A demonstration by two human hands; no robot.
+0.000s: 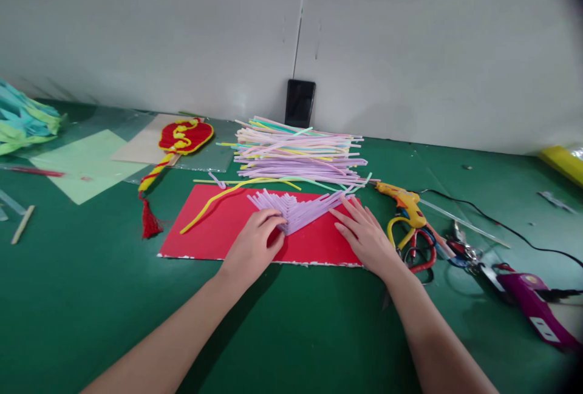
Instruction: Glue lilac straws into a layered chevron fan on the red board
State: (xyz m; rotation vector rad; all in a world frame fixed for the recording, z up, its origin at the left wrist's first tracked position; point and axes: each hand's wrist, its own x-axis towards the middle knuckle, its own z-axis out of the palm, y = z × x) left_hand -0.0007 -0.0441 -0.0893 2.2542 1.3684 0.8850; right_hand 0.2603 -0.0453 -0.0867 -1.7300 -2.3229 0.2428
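Observation:
A red card sheet (pixel 214 233) lies on the green table. On it sits a V-shaped fan of lilac straws (pixel 298 207). My left hand (pixel 252 247) rests at the fan's lower left tip, fingers curled down onto the straws. My right hand (pixel 364 233) lies flat with fingers stretched out, its fingertips touching the fan's right arm. A yellow straw (pixel 228 197) curves across the card's upper left.
A pile of pastel straws (pixel 296 154) sits behind the card, a black phone (pixel 300 102) leaning on the wall. Yellow glue gun (pixel 405 203), scissors (pixel 416 248) and a purple tool (pixel 532 303) lie right. A red-yellow ornament with tassel (pixel 175 145) and paper sheets lie left.

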